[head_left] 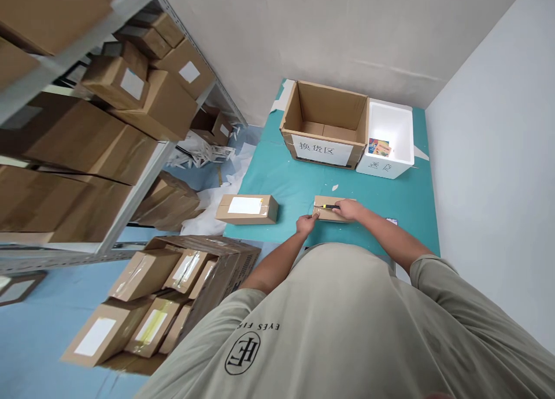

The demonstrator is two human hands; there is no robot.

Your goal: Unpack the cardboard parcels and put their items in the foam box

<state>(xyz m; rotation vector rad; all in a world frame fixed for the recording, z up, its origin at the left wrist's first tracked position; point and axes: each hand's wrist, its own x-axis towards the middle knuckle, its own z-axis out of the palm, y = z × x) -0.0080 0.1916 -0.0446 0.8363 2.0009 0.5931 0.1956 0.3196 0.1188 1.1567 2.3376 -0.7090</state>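
A yellow-handled box cutter [332,206] is gripped tight in the right hand [347,210], set against the carton [323,201] (kept from sliding by the left hand [306,225] clamped on its end) at the teal table's [277,173] near edge.

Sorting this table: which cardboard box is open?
The large one with the white sign; the two smaller boxes are closed.

Black-and-yellow box cutter [332,206], brown cardboard parcel [323,201], teal table mat [281,196], beige T-shirt [329,318] with black round emblem [241,353]

Foam box [383,169] R of carton [333,103] on tbl [295,179].
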